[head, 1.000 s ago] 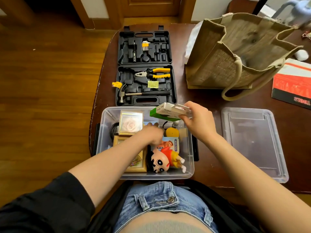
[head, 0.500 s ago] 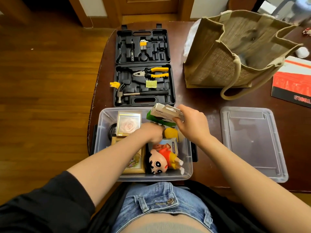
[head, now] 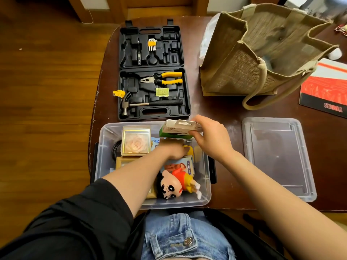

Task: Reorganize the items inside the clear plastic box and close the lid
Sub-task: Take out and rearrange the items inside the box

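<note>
The clear plastic box stands open at the table's near edge. Inside lie a rose picture box, a wooden frame, a mini fan box, a cartoon boy figure and a yellow item. My right hand grips a white and green box over the box's far right corner. My left hand reaches down among the items in the middle; its fingers are hidden and blurred. The clear lid lies flat on the table to the right.
An open black tool case with pliers, a hammer and hex keys lies just beyond the box. A burlap tote bag stands at the back right. A red and black booklet lies at the far right edge.
My right hand has lowered the white and green box slightly toward the far right of the clear box. My left hand stays among the items inside.
</note>
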Action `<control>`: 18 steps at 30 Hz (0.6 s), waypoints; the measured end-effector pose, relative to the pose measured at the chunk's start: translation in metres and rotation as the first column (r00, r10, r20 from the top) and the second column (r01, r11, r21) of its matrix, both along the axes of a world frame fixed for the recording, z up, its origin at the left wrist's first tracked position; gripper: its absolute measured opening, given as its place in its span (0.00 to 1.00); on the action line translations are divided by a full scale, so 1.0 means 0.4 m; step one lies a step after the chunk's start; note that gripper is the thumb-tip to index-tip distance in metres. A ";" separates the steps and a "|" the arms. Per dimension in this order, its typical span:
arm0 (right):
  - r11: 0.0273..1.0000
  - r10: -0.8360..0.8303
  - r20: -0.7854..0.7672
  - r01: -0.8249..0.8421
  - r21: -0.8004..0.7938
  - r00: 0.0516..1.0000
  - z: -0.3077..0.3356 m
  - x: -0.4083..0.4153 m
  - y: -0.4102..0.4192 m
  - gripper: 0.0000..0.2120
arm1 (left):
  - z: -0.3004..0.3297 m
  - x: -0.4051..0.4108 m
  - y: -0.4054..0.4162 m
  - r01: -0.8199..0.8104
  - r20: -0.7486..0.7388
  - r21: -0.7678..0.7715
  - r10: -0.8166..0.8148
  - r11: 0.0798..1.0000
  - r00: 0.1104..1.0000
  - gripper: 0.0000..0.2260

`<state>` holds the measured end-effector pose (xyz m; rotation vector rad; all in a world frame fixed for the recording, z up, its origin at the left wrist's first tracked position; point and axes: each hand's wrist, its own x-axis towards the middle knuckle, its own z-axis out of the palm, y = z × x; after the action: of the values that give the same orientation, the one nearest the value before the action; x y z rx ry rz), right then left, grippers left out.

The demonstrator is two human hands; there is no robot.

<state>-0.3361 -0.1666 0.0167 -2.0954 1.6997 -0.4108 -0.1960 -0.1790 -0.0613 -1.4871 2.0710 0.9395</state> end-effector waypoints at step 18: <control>0.986 0.121 -0.264 -0.086 0.143 0.957 -0.073 0.082 0.006 0.06 | 0.033 0.030 0.033 0.028 -0.058 0.125 -0.021 0.992 0.998 0.27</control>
<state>-0.3032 -0.1644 -0.0125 -2.2116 1.6999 0.0224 -0.1841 -0.1658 -0.0481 -1.3827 2.0241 1.0931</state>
